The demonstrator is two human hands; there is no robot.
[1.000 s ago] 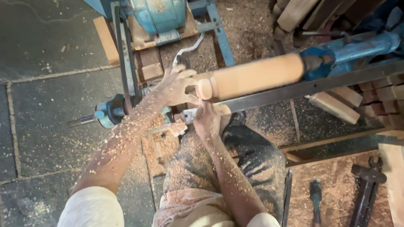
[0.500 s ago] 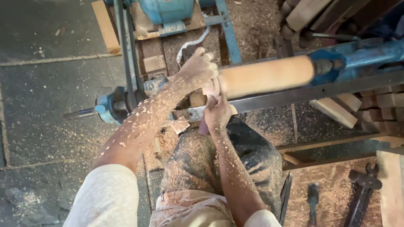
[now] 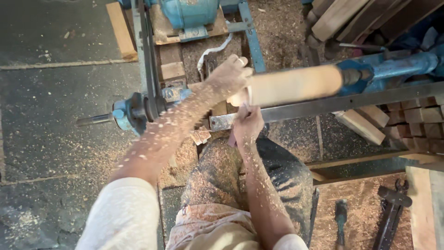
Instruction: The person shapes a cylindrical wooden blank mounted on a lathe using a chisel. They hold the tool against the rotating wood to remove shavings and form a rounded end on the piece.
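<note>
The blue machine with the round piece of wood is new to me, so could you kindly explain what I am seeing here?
This is one view from a camera worn on a person's head, looking down at their own arms and lap. The blue machine is a wood lathe: it holds a wooden cylinder lengthwise above a metal bar. The left hand rests at the cylinder's left end. The right hand sits just below that end; whether it holds a tool I cannot tell. Sawdust covers the floor, the arms and the trousers. Wooden blocks are stacked on the right, and a few hand tools lie at lower right.
</note>
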